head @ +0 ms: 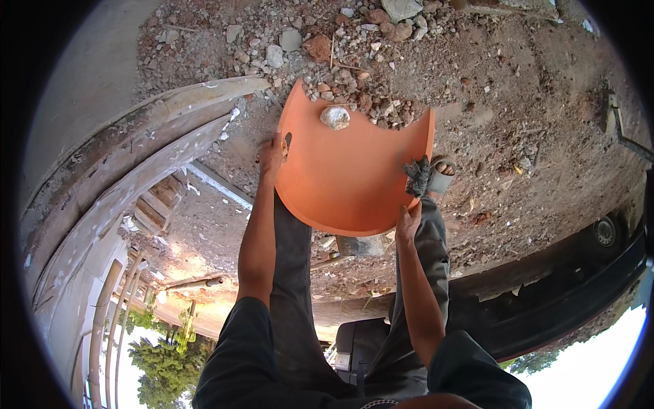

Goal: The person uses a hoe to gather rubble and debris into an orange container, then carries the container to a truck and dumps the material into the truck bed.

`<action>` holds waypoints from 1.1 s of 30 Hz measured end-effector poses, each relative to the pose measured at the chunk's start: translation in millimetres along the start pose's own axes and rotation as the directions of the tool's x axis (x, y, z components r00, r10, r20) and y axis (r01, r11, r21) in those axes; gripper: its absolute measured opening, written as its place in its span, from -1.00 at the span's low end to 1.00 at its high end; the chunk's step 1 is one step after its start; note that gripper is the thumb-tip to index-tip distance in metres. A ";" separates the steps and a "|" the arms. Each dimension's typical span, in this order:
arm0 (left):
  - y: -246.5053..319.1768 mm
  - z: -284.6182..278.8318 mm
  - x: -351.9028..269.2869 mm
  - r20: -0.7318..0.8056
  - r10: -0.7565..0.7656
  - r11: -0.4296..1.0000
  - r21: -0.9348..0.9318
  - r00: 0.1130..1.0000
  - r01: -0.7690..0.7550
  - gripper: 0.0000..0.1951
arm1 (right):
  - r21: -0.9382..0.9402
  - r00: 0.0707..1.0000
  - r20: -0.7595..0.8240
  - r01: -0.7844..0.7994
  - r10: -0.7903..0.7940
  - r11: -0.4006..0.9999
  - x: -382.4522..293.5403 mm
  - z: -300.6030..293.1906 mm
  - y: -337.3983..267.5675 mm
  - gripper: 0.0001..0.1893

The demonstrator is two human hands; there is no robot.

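An orange plastic scoop-shaped pan [342, 174] is held low in front of me, its cut-out far edge at a heap of gravel and stones [378, 102]. One pale stone [335, 118] lies inside near that edge; the rest of the inner surface shows bare. My left hand [271, 155] grips the left rim at a slot. My right hand [409, 220] holds the near right rim. Just above it, a dark grey crumpled cloth or strip [418, 176] is fastened at the right side of the pan.
Concrete or timber edges [168, 112] curve along the left. A metal bar [219, 184] lies beside my left leg. Larger rocks [317, 47] lie beyond the pan. My sandalled foot [442, 174] is at its right. A dark vehicle [552, 301] stands at lower right.
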State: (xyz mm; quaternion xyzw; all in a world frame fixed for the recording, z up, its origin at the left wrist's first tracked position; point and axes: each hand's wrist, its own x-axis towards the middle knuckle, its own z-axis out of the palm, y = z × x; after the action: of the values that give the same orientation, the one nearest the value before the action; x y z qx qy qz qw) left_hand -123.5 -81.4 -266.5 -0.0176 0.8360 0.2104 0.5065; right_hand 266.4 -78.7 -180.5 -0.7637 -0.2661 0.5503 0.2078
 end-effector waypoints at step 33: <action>29.5 197.1 -56.3 0.044 -0.026 0.556 -0.830 0.999 0.051 -0.37 | -0.638 0.833 0.318 0.541 -0.453 0.548 234.8 -25.1 -275.0 -0.56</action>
State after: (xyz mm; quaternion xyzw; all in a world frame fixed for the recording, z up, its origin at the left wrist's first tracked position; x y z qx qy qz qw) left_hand 62.3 8.0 -287.1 -0.2695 0.6312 0.5681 0.4542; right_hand 300.8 282.1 -176.3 -0.6426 -0.6720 0.3667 0.0314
